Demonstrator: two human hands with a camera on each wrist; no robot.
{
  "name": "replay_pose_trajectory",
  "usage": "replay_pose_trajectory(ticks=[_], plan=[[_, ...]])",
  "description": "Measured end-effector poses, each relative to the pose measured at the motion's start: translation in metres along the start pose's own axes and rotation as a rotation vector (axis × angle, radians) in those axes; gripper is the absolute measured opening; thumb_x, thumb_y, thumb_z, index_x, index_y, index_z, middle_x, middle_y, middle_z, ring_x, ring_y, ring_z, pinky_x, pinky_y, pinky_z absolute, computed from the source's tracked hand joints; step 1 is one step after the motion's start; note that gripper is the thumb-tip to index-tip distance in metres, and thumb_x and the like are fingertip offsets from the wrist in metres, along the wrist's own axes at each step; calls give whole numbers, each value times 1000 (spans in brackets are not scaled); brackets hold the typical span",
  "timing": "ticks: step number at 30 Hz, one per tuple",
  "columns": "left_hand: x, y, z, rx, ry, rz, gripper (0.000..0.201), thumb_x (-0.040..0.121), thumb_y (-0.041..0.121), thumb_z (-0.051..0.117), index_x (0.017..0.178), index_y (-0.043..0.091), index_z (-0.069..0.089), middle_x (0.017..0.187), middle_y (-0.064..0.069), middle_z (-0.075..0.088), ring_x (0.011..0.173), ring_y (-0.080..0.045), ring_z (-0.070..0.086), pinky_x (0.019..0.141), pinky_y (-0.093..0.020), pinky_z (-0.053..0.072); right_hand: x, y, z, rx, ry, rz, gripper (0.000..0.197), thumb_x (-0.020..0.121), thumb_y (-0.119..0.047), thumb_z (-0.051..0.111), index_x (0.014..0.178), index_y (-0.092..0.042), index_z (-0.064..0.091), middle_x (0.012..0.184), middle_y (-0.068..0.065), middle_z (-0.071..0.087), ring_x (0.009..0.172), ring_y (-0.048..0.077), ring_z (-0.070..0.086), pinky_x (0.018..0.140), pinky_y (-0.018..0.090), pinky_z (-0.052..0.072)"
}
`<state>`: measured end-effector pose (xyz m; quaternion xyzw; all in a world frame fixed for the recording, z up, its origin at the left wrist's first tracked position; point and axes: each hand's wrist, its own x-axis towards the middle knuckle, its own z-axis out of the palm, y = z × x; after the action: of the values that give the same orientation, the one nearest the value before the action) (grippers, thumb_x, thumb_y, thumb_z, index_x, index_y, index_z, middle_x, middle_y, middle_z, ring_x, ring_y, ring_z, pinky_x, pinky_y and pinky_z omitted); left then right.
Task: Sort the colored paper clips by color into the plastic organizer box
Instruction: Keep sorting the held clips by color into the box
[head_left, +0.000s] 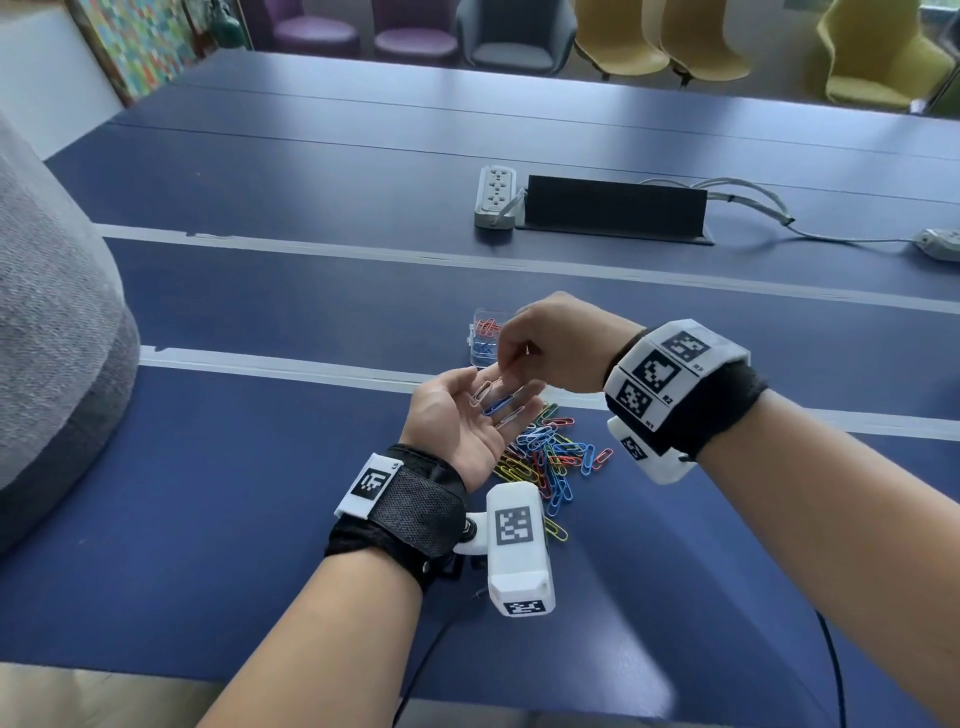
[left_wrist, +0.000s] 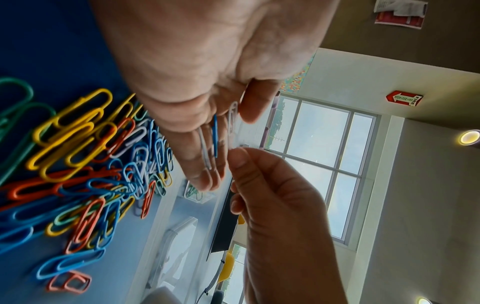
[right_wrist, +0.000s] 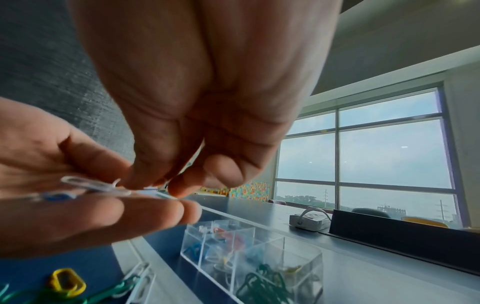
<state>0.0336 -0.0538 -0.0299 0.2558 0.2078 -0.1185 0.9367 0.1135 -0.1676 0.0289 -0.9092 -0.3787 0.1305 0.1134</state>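
Note:
My left hand (head_left: 462, 421) is held palm up and flat above the table, just left of the loose pile of coloured paper clips (head_left: 550, 457). A blue clip (head_left: 498, 405) and two white clips (head_left: 480, 392) lie across its fingers. My right hand (head_left: 511, 358) hovers over those fingertips, thumb and forefinger pinching the end of a white clip (left_wrist: 233, 117). The clear plastic organizer box (head_left: 485, 338) stands just behind both hands. Its compartments (right_wrist: 254, 257) hold red, blue, green and other clips.
The blue table (head_left: 260, 467) has pale strips running across it. A white power strip (head_left: 496, 195) and a raised black cable flap (head_left: 615, 208) sit farther back. A grey cushioned shape (head_left: 52, 338) stands at the left edge, and chairs line the far side.

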Motion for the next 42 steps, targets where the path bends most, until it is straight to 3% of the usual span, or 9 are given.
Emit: replay_pose_trajectory(ticks=[4, 7, 13, 19, 23, 27, 31, 38, 42], plan=[[-2, -1, 1, -22, -8, -3, 49, 99, 32, 27, 110, -7, 55, 103, -24, 66, 107, -40, 59, 92, -46, 47, -4, -4, -3, 111, -13, -25, 18, 83, -9, 63, 95, -20, 72, 81, 1, 69, 72, 15, 60, 71, 24, 48], [-2, -4, 4, -21, 8, -3, 51, 99, 37, 27, 103, -4, 59, 96, -20, 67, 95, -36, 61, 89, -47, 48, -4, -7, 3, 36, -76, -70, 24, 86, -14, 60, 102, -28, 71, 88, -1, 69, 77, 15, 61, 73, 23, 48], [-2, -4, 1, 6, 20, -19, 54, 99, 38, 27, 104, -7, 57, 93, -20, 66, 97, -34, 58, 93, -47, 46, -4, -7, 8, -7, -64, -92, 11, 83, -16, 65, 91, -21, 72, 82, -7, 62, 73, 11, 54, 70, 20, 42], [1, 1, -2, -41, 3, 7, 36, 96, 16, 31, 116, -5, 52, 120, -23, 58, 98, -33, 60, 81, -43, 53, -14, -1, -2, 75, -76, -108, 15, 82, -13, 67, 95, -19, 73, 85, -5, 70, 73, 8, 59, 73, 18, 46], [6, -2, -4, -18, -2, 19, 42, 86, -7, 26, 120, 0, 50, 101, -18, 61, 83, -27, 62, 76, -38, 57, -16, 0, 3, -75, -169, -118, 18, 85, -21, 63, 101, -25, 71, 95, -3, 70, 83, 16, 60, 79, 30, 49], [11, -5, -3, 7, 14, 41, 46, 88, -12, 20, 121, 3, 47, 95, -16, 64, 78, -23, 65, 73, -38, 54, -19, 2, 6, -113, -128, -158, 16, 85, -22, 63, 99, -20, 71, 95, -1, 65, 79, 11, 49, 76, 28, 45], [14, -5, -1, 3, 22, 45, 49, 89, -12, 19, 127, 2, 46, 98, -17, 62, 83, -23, 58, 63, -34, 57, -21, 6, 11, -135, -123, -176, 16, 87, -22, 57, 99, -15, 66, 100, 1, 61, 88, 19, 56, 74, 25, 41], [16, -3, -5, -40, -15, 28, 54, 88, -12, 18, 138, -2, 39, 105, -22, 59, 92, -30, 58, 81, -41, 54, -17, 5, 9, -151, -135, -153, 21, 96, -21, 43, 108, -9, 55, 99, -2, 48, 89, 17, 48, 73, 20, 29], [16, -1, -6, -44, 3, 37, 43, 89, -12, 18, 114, 2, 49, 105, -21, 61, 95, -32, 61, 88, -44, 49, -10, 17, 3, -124, -101, -98, 18, 97, -20, 42, 103, -8, 54, 99, 2, 51, 86, 19, 50, 80, 28, 41]])
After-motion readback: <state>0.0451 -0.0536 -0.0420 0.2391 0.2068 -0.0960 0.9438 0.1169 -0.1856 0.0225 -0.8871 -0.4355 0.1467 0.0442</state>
